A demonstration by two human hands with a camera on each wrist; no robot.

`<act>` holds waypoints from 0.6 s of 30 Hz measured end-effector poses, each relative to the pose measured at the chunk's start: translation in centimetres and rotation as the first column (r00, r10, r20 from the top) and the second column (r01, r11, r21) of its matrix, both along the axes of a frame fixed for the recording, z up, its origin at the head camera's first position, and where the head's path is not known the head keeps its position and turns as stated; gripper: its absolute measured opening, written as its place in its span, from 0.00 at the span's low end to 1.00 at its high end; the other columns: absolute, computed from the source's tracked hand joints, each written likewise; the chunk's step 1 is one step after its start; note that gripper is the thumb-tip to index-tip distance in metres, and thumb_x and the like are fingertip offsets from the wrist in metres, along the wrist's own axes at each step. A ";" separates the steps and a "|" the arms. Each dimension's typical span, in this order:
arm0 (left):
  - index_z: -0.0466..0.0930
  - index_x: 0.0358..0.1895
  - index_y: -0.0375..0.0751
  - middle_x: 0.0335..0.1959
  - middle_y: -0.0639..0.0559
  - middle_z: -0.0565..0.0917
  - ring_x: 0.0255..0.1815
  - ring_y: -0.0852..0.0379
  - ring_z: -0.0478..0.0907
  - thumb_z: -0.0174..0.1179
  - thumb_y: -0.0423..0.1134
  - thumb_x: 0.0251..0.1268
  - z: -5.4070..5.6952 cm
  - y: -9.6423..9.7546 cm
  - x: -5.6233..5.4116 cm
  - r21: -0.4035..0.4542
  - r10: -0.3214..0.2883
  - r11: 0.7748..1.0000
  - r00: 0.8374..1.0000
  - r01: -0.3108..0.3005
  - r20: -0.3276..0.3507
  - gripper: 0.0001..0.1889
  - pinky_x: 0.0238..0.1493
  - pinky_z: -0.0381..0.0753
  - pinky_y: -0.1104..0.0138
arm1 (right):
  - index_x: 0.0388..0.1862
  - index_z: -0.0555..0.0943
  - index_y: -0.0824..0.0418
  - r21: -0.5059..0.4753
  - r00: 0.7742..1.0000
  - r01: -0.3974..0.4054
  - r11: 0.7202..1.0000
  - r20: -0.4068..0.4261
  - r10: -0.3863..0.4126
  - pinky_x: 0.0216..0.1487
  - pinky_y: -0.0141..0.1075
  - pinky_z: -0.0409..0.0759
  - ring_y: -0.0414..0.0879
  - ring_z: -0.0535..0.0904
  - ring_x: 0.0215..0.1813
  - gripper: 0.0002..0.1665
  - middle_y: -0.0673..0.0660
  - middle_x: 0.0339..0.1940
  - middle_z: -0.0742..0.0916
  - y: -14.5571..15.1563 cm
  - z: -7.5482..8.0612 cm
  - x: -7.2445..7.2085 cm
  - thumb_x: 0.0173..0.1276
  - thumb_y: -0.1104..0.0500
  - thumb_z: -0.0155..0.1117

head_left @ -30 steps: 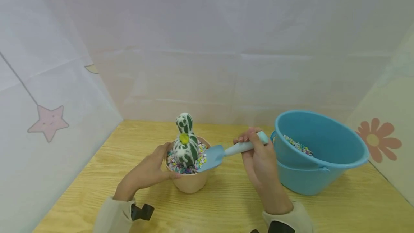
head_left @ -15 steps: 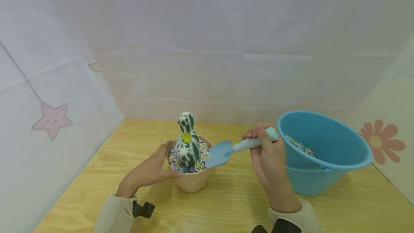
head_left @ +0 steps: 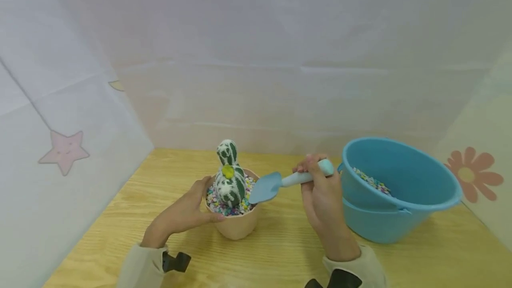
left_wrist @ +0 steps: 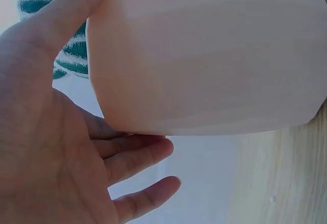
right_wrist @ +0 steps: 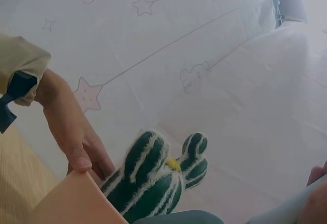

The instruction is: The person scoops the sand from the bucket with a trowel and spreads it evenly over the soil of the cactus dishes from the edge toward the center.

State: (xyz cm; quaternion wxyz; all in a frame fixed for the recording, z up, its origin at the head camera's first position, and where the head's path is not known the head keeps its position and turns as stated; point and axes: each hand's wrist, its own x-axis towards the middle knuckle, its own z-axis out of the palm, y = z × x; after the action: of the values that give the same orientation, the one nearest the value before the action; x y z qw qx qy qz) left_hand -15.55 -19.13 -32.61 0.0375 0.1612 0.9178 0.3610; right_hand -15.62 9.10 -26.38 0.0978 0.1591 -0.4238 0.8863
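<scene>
A peach flower pot stands on the table, filled with small multicoloured pebbles. From the pebbles rises a green cactus with white fuzzy stripes and a yellow flower. My left hand grips the pot at its left side, thumb at the near rim; in the left wrist view, fingers lie along the pot wall. My right hand holds the pale handle of a blue trowel. The trowel's blade tip is at the pot's right rim, over or touching the pebbles; I cannot tell which.
To the right stands a blue bucket, with a second tilted blue bucket set in its top. More coloured pebbles lie inside the tilted one. A printed cloth walls the back and sides of the wooden table.
The trowel drew back to the right from the pebbles, then came partly back left to the pot's rim. My left hand has kept its grip on the pot.
</scene>
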 end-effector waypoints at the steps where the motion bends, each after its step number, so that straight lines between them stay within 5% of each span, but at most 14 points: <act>1: 0.39 0.74 0.29 0.73 0.31 0.51 0.74 0.34 0.50 0.66 0.59 0.55 0.0 0.0 0.0 0.000 0.002 1.000 1.000 -0.002 -0.002 0.57 0.69 0.57 0.41 | 0.27 0.69 0.58 0.002 1.000 -0.003 1.000 0.003 0.003 0.47 0.32 0.73 0.42 0.70 0.33 0.12 0.49 0.25 0.75 0.1 0.0 0.0 0.74 0.62 0.52; 12: 0.41 0.73 0.29 0.71 0.30 0.54 0.72 0.33 0.53 0.67 0.58 0.55 -0.2 0.1 0.0 0.029 -0.010 1.000 1.000 0.010 -0.016 0.56 0.68 0.58 0.41 | 0.26 0.70 0.56 0.044 0.996 -0.027 0.999 0.088 0.023 0.47 0.33 0.74 0.41 0.71 0.33 0.13 0.49 0.25 0.75 -0.7 -0.5 0.1 0.74 0.61 0.53; 18: 0.44 0.73 0.30 0.70 0.31 0.55 0.72 0.34 0.55 0.67 0.57 0.55 -0.2 0.4 0.0 0.040 -0.028 0.999 1.000 0.028 -0.012 0.54 0.68 0.59 0.42 | 0.24 0.70 0.56 0.031 0.999 -0.015 0.999 0.032 0.014 0.45 0.32 0.74 0.41 0.69 0.33 0.16 0.48 0.24 0.74 0.1 -0.5 0.1 0.75 0.62 0.51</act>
State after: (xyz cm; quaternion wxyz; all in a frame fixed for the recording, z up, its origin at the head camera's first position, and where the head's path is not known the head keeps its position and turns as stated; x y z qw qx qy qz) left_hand -15.58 -18.78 -32.78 0.0342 0.1769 0.9082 0.3778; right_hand -15.52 9.18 -26.83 0.0822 0.1496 -0.4381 0.8826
